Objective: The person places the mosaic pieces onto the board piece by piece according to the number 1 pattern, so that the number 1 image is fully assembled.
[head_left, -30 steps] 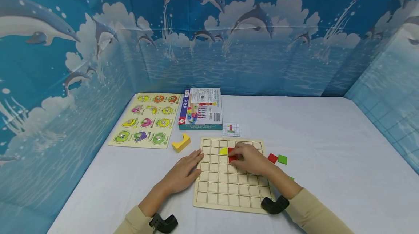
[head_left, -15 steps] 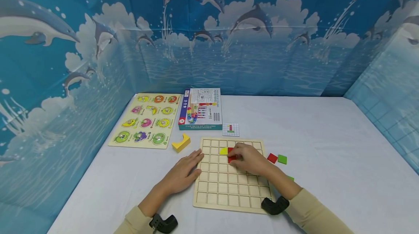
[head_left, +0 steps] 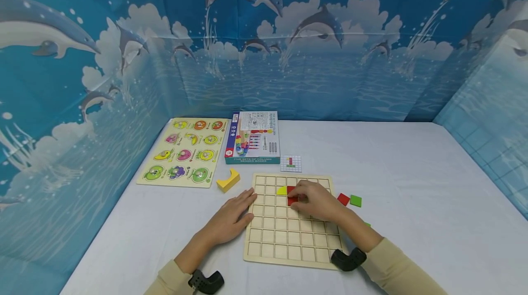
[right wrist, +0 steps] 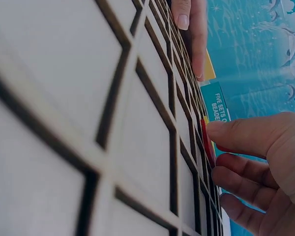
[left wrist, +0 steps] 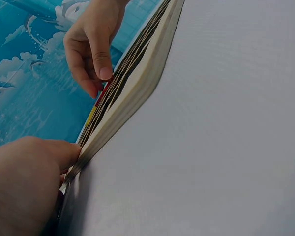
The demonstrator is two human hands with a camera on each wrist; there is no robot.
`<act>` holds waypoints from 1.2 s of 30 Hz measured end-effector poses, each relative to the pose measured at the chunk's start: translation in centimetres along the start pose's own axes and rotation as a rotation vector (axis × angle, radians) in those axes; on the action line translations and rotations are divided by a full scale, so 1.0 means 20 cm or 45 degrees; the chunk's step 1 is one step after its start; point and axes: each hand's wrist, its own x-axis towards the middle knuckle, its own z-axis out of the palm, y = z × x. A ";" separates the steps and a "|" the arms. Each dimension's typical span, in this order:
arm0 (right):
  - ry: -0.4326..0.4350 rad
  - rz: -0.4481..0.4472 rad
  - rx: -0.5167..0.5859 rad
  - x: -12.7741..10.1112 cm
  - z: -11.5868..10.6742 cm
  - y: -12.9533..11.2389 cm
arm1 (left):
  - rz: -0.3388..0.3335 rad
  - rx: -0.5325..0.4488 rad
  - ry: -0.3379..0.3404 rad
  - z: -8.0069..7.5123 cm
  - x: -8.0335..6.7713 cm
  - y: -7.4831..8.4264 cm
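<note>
A wooden grid board [head_left: 288,235] lies on the white table. My right hand [head_left: 299,197] reaches over its upper part, thumb and curled fingers pinching a red tile [head_left: 292,195] that sits in the grid beside a yellow piece [head_left: 282,190]. The right wrist view shows that thumb on the red tile [right wrist: 207,145], and the left wrist view shows the fingertips at the red tile [left wrist: 106,88]. My left hand [head_left: 243,205] lies flat on the table, straight fingers against the board's left edge [left wrist: 137,73].
A loose red square [head_left: 343,199] and a green square [head_left: 355,201] lie right of the board. Behind it are a small pattern card [head_left: 290,163], a toy box [head_left: 253,137], a fruit puzzle [head_left: 183,150] and a yellow block [head_left: 228,180]. Blue dolphin backdrops wall the table.
</note>
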 end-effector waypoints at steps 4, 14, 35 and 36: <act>0.025 0.032 0.005 -0.01 -0.02 0.00 | 0.003 -0.002 0.003 0.00 0.00 0.00; 0.044 0.053 0.030 -0.08 -0.08 0.06 | 0.000 0.002 0.004 0.00 0.00 0.00; 0.216 0.163 0.057 -0.24 -0.22 0.22 | -0.001 -0.009 -0.003 0.00 0.00 0.00; 0.224 0.163 0.053 -0.25 -0.22 0.23 | -0.001 -0.009 -0.005 0.00 0.00 0.00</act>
